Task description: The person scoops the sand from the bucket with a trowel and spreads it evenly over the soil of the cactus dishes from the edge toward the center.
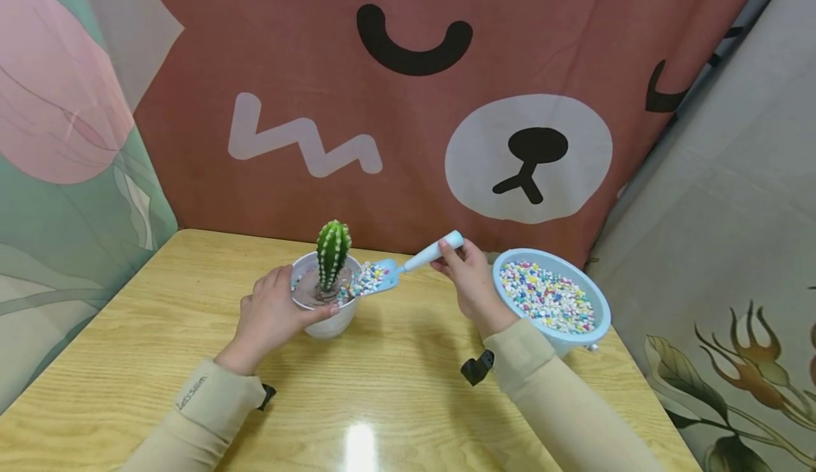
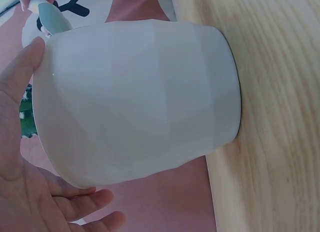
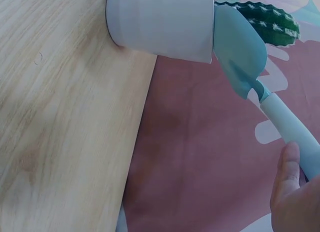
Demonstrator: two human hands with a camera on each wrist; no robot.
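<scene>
1 piece of lettering readable, in head view: dark script (image 1: 191,392) on beige cuff (image 1: 223,401) of person's left sleeve. 1 line of small, thin letters, rising toward right along left side of cuff. Reads roughly "Let's slim"; "Let" at lower end, "slim" at upper end, characters between them too small to be sure of, spacing unclear. On reddish-brown backdrop cloth (image 1: 408,195), 1 pale zigzag (image 1: 309,139), somewhat like letter "m"; cannot tell whether letter or ornament.

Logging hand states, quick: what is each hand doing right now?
Left hand: holding the white pot at its rim.
Right hand: holding the blue scoop by its handle.
</scene>
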